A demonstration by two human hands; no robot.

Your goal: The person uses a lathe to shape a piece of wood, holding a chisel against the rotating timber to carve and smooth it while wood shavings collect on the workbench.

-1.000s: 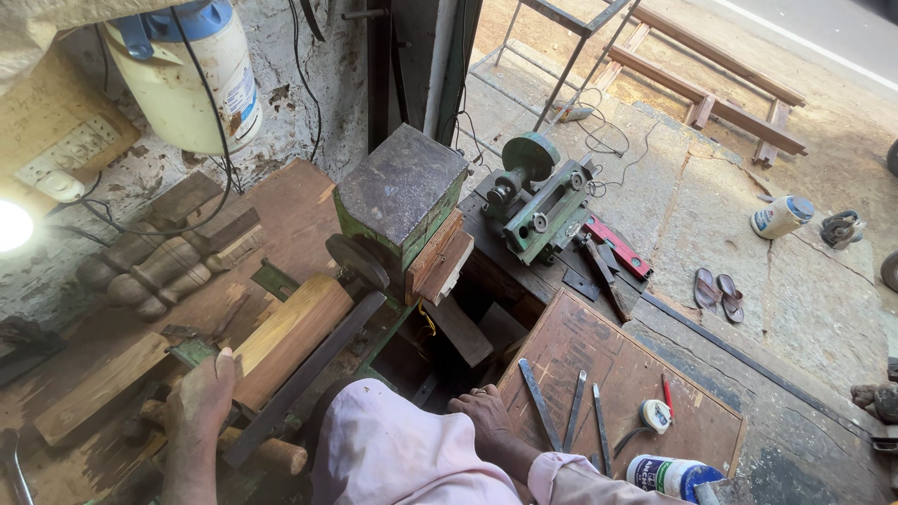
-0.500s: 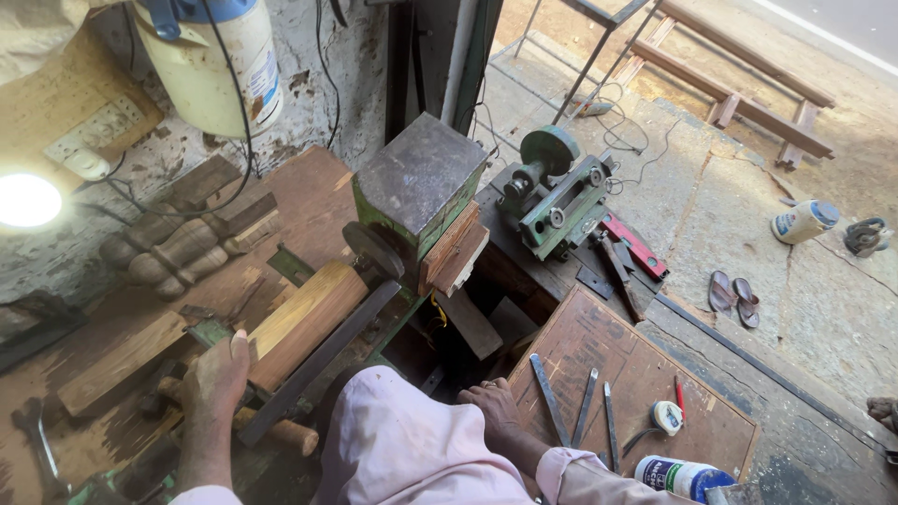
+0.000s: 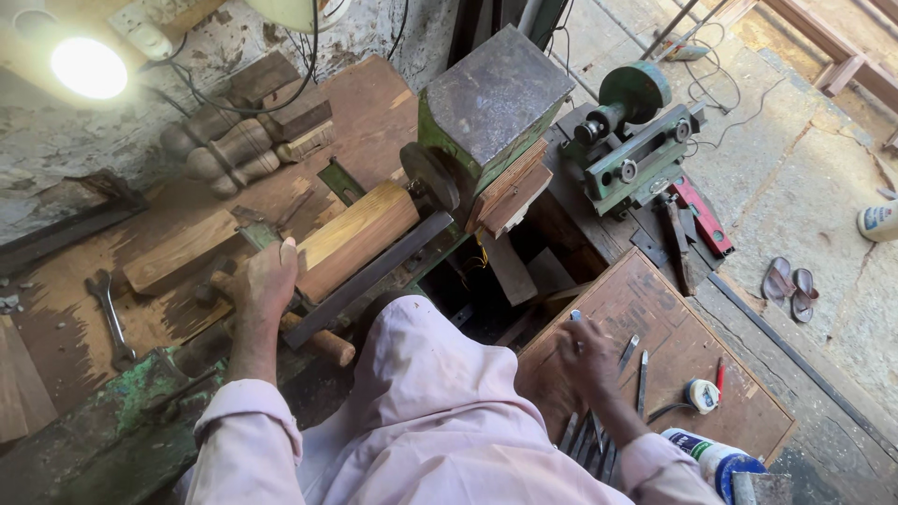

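Labelled bottle (image 3: 716, 460): near right, lying beside the person's right arm; white body, label in blue and green, blue end.

Second container (image 3: 878, 223): right edge, on the stone floor; white with a coloured label, partly cut off.

No signs or screens seen.

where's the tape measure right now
In the head view the tape measure lies on the right, on the wooden board, just beyond the right hand and beside a red pencil.
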